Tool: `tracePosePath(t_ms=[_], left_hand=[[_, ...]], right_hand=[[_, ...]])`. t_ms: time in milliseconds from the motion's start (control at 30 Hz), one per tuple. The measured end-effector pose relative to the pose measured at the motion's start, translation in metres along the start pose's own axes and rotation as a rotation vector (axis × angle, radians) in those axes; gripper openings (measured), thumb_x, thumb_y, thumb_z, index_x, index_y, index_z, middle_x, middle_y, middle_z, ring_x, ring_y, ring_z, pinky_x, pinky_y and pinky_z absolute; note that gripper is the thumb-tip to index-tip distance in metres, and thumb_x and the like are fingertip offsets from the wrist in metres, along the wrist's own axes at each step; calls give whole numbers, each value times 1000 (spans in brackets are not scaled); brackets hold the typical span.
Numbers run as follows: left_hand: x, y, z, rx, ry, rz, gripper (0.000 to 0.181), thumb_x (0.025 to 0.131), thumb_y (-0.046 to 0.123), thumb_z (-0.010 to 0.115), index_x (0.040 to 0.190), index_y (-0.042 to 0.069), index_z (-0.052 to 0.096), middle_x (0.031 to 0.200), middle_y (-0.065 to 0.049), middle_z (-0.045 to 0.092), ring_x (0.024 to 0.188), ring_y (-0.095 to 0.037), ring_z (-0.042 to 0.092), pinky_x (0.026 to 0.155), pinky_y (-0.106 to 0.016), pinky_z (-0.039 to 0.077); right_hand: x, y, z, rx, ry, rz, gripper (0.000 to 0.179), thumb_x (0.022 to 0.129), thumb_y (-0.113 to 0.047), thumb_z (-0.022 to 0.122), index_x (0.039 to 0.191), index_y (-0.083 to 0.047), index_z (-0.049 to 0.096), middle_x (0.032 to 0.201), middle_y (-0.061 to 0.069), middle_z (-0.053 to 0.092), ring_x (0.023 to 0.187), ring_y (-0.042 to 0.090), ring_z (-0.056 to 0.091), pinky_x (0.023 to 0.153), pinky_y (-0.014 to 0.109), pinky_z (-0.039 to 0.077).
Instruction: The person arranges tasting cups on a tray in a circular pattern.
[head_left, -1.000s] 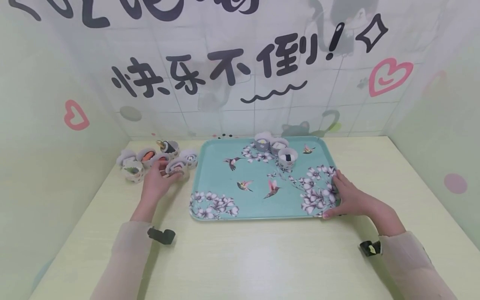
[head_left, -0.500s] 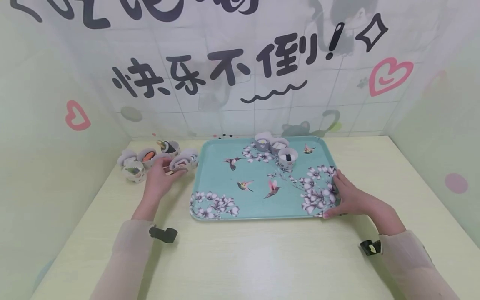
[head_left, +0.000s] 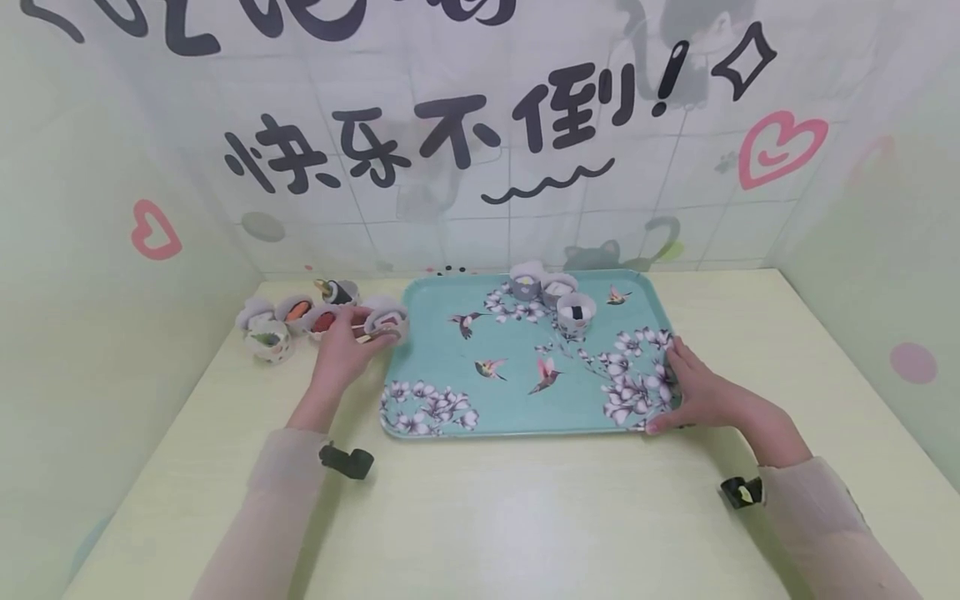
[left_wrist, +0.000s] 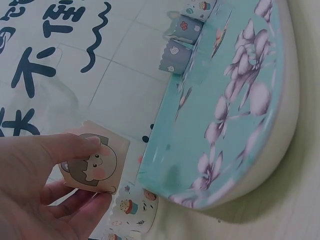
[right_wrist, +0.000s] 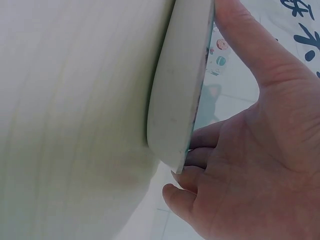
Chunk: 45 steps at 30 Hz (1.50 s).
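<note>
My left hand (head_left: pixel 347 350) pinches a small paper baking cup (head_left: pixel 391 325) between thumb and fingers, close to the tray's left rim. A cartoon face is printed on this cup (left_wrist: pixel 100 162) in the left wrist view, and a toy-sized sushi piece seems to sit inside. The turquoise tray (head_left: pixel 442 350), printed with blossoms and birds, lies flat on the table. My right hand (head_left: pixel 705 393) holds its front right corner, thumb at the front edge and fingers along the right side. Three filled cups stand at the tray's back; one (head_left: pixel 576 315) contains a white piece with a black band.
Left of the tray, several more filled paper cups cluster on the table, among them one with green garnish (head_left: pixel 267 340) and one with a black roll (head_left: pixel 339 292). A printed cloth (head_left: pixel 465 225) hangs right behind the table's back edge.
The left hand has lifted its cup from the group and carried it right, up to the tray's left edge. The right hand and the tray have stayed put.
</note>
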<state>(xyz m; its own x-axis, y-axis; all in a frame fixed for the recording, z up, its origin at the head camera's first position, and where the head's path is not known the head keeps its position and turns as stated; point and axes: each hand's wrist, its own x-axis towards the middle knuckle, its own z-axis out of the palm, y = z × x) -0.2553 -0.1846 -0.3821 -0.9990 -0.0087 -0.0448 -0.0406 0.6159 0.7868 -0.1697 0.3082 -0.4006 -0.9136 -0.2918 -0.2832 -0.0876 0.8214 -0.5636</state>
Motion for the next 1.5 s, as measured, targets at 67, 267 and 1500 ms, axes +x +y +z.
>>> tracePosePath(t_ms=[67,267,1500], left_hand=[[1,1,4,-3,-3,7,61,93,22,72,140,-1,40,143,-24,49,135,-41,50,106,-49,50],[3,7,18,-19,-26,18,57,92,19,72,138,0,43,141,-23,51,134,-40,51,105,-48,51],[-2,59,90,-30,-187,146,52,89,19,75,132,5,50,135,-16,57,128,-33,56,107,-43,50]], right_hand=[[0,0,0,-2,3,-6,138,68,-42,90,148,21,-3,156,41,-16,146,57,-11,116,72,9],[0,-1,-1,-5,2,-6,137,69,-41,90,149,21,-3,156,41,-16,146,56,-11,116,72,9],[-1,0,1,15,11,-16,136,69,-39,90,148,22,-3,156,41,-17,146,57,-12,116,73,10]])
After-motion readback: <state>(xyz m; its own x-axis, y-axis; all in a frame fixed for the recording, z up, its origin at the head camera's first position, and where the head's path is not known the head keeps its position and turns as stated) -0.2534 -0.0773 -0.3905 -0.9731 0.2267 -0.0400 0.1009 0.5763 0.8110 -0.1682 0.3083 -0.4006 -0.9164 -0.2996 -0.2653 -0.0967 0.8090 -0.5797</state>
